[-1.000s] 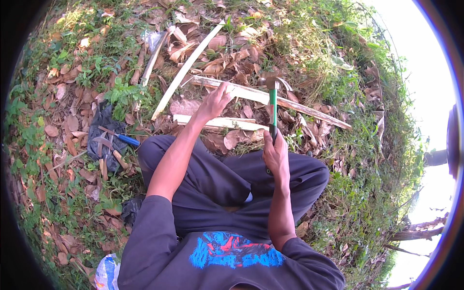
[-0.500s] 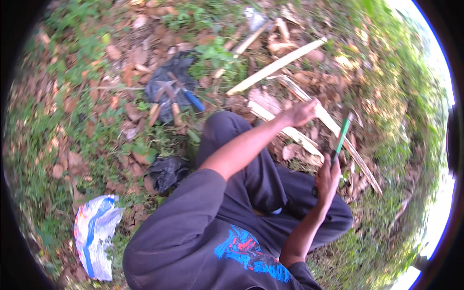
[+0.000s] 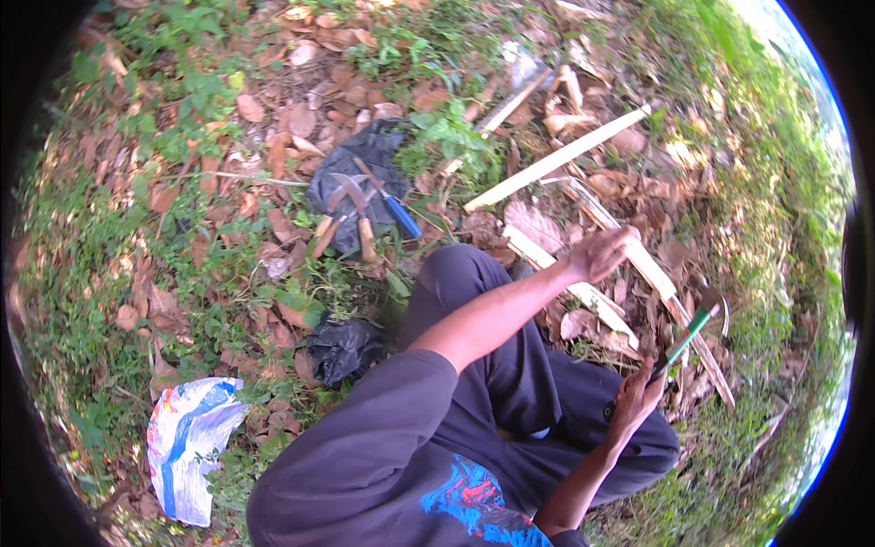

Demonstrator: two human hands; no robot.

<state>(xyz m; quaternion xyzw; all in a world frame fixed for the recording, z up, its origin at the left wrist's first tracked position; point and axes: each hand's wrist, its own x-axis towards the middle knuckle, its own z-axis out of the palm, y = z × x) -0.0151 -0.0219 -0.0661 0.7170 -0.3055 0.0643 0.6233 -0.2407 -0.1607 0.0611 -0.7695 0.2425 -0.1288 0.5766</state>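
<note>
My right hand [image 3: 638, 397] grips a hammer [image 3: 685, 335] with a green and black handle. The hammer's head points up and to the right, over the lower part of a split wooden strip [image 3: 652, 273]. My left hand [image 3: 606, 253] is closed, its fingertips at the upper part of that strip. Whether it pinches the strip or something small is hidden. Below my left forearm lies another pale strip [image 3: 592, 301], and a longer pale strip [image 3: 561, 157] lies farther off. My bent legs in dark trousers [image 3: 483, 310] are close by.
A dark plastic sheet [image 3: 378, 146] on the left carries curved blades with wooden handles [image 3: 366, 239] and a blue-handled tool [image 3: 401, 217]. Nearer are a crumpled black bag [image 3: 342, 351] and a white and blue sack [image 3: 191, 447]. Dry leaves and grass surround me.
My right hand and the hammer have come down, and the hammer tilts more to the right. My left hand stays closed by the strip. The whole view has shifted a little.
</note>
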